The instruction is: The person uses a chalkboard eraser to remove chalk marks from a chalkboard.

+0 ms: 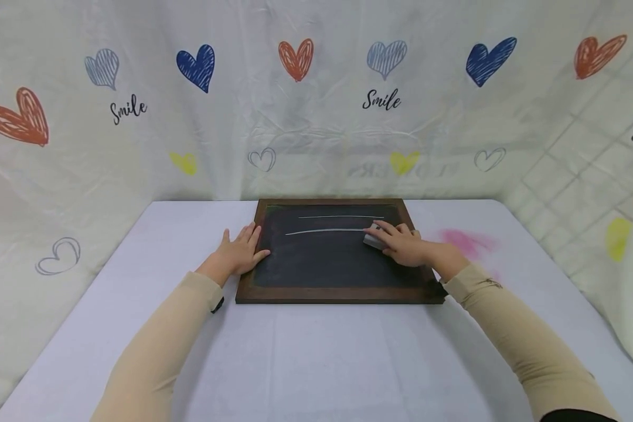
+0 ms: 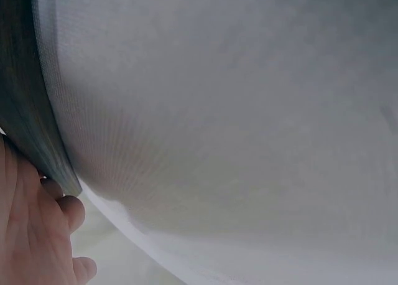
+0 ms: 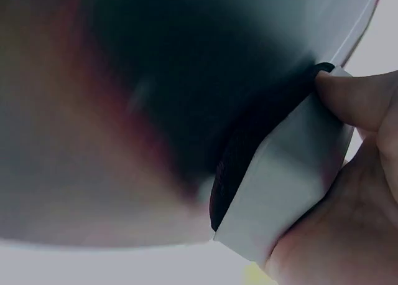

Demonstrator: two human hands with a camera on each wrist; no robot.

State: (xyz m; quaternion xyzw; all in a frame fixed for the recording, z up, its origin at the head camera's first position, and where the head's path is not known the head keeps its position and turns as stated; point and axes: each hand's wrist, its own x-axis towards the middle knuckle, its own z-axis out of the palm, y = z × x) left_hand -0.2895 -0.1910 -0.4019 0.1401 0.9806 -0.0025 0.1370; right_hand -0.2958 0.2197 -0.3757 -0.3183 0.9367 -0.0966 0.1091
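Head view: the framed blackboard (image 1: 322, 264) lies on the bench (image 1: 322, 363). The left hand (image 1: 237, 252) rests, fingers spread, on its left edge; the right hand (image 1: 403, 243) grips the eraser (image 1: 373, 239) at the lower chalk line's (image 1: 324, 231) right end. Left wrist view: hand against the frame (image 2: 28, 98). Right wrist view: thumb pressed to the eraser.

One eraser (image 1: 372, 242) is gripped by one of two hands (image 1: 406, 246), with one blackboard (image 1: 316, 264) counted beneath that grip, two chalk lines (image 1: 324, 230) near it, and, beyond it and to either side, thirteen hearts (image 1: 296, 60): three red, three yellow, three outlined, two dark blue, two pale blue.
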